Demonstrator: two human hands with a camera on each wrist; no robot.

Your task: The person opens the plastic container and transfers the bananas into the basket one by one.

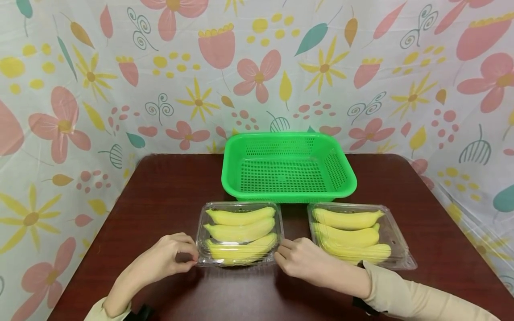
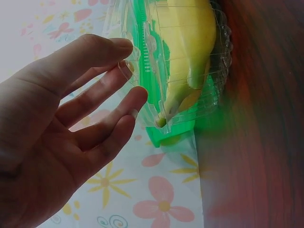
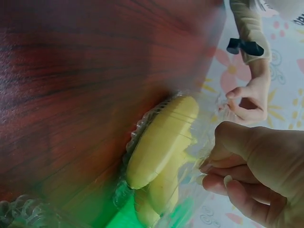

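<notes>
A clear plastic box point(image 1: 203, 216) with three yellow bananas point(image 1: 238, 229) inside lies on the desk between the two hands, its lid over the fruit. The left hand point(image 1: 170, 255) pinches the near left corner, thumb and forefinger almost meeting on the thin edge; the other fingers are loosely bent, and the palm is away from the plastic. The right hand point(image 1: 299, 261) has a similar narrow grip on the near right corner, with fingertips gathered at the rim. From each grip, the box extends inward and away from the person, so the bananas sit between the hands and a little beyond them.

Just right of it is a second clear box point(image 1: 395, 232), also holding bananas, with the right forearm crossing in front of its near left part. Behind both boxes, a green basket point(image 1: 289, 195) stands on the dark red-brown desk point(image 1: 176, 183). A flowered cloth point(image 1: 257, 49) hangs behind the desk.
</notes>
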